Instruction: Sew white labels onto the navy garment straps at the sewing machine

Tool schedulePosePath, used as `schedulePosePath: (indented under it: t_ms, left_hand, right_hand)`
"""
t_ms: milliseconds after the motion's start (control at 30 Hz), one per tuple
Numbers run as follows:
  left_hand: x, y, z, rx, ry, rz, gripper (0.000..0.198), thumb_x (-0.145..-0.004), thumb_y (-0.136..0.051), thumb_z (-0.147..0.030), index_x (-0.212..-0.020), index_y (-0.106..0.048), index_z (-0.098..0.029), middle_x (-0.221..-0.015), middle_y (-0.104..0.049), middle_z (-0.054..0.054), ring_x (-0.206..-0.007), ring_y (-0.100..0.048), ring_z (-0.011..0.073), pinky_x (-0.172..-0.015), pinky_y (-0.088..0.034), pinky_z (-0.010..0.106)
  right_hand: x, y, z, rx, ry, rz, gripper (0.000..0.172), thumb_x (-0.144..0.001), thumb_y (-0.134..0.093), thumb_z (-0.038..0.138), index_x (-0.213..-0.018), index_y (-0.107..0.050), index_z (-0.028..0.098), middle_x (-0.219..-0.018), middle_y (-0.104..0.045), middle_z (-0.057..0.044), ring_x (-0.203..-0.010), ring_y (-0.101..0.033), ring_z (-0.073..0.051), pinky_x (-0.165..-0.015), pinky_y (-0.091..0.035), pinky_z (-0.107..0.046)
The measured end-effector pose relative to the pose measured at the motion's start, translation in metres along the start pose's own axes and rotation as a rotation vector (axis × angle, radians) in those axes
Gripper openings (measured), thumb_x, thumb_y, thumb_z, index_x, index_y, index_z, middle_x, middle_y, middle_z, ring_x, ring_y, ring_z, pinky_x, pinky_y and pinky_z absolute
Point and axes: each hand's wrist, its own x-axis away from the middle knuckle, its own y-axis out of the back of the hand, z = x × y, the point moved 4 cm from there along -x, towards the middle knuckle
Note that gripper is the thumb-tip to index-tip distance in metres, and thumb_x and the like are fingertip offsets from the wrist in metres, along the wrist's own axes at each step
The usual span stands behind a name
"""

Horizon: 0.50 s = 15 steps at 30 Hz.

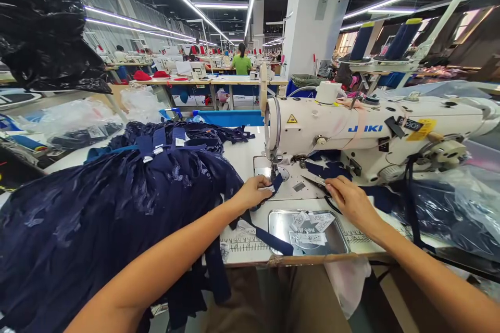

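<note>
My left hand (254, 192) pinches a navy fabric strip (277, 183) with a small white label on it, just in front of the needle area of a white sewing machine (332, 122). To the right, my right hand (349, 197) is closed on a pair of scissors (313, 181), whose blades point left toward the needle plate (265, 166). The scissors' dark handles are partly hidden by my fingers. Several printed white labels (312, 238) lie in a shallow metal tray (276, 239) at the table's front edge. Another navy strip (273, 242) hangs across the tray's left rim.
A large heap of navy garments (117, 192) covers the left side and drapes over the front edge. Navy scraps (330, 170) lie under the machine arm. Plastic-wrapped bundles (441, 208) sit at the right. Thread cones (361, 41) stand behind; a person in green (242, 64) sits farther off.
</note>
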Motion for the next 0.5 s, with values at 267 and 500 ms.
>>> schedulePosePath:
  t_ms: [267, 500]
  left_hand:
    - [0.027, 0.007, -0.007, 0.665, -0.01, 0.107, 0.032, -0.057, -0.07, -0.024, -0.079, -0.049, -0.016, -0.066, -0.065, -0.001, -0.06, -0.057, 0.0093, -0.059, -0.038, 0.018]
    - [0.035, 0.006, -0.013, 0.679, -0.073, 0.193, 0.033, -0.053, -0.074, -0.026, -0.076, -0.054, -0.014, -0.07, -0.064, 0.0, -0.064, -0.057, 0.0097, -0.063, -0.039, 0.019]
  right_hand:
    - [-0.012, -0.009, 0.058, -0.636, -0.189, 0.161, 0.032, -0.083, -0.036, 0.041, -0.091, -0.055, 0.017, -0.062, -0.056, -0.001, -0.054, -0.051, -0.014, -0.052, -0.04, -0.027]
    - [-0.021, -0.017, 0.07, -1.213, -0.567, 0.286, 0.041, -0.068, -0.054, 0.051, -0.09, -0.044, 0.018, -0.052, -0.046, 0.007, -0.036, -0.026, -0.004, -0.032, -0.019, -0.017]
